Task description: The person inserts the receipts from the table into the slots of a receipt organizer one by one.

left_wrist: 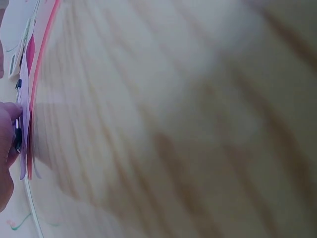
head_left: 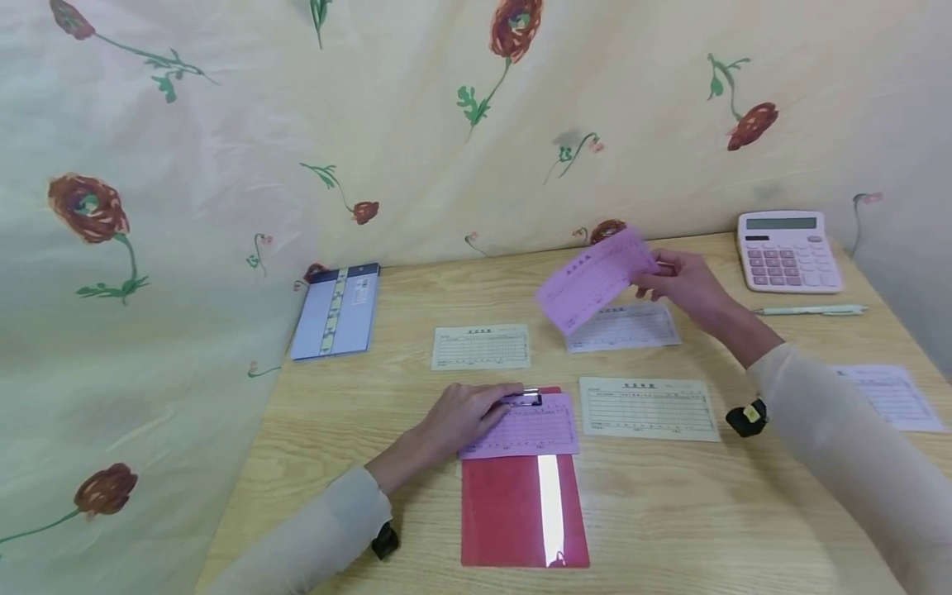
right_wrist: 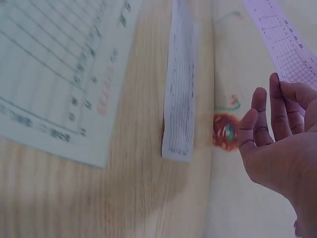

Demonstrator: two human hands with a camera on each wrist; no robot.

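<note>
Pale sleeve point(head_left: 855, 454) is overhanging table point(head_left: 320, 421); right hand point(head_left: 687, 285) is pinching lifted pink slip point(head_left: 591, 281), which is extending left from fingers point(right_wrist: 280, 116); left hand point(head_left: 463, 416) is touching clip point(head_left: 532, 392), grip unclear.

Floral cloth point(head_left: 402, 107) behind wooden table point(head_left: 662, 504).

pink calculator point(head_left: 791, 254) | pen point(head_left: 811, 311) beside it | pale-blue pad point(head_left: 357, 316) | floral cloth point(head_left: 416, 124) behind
</note>
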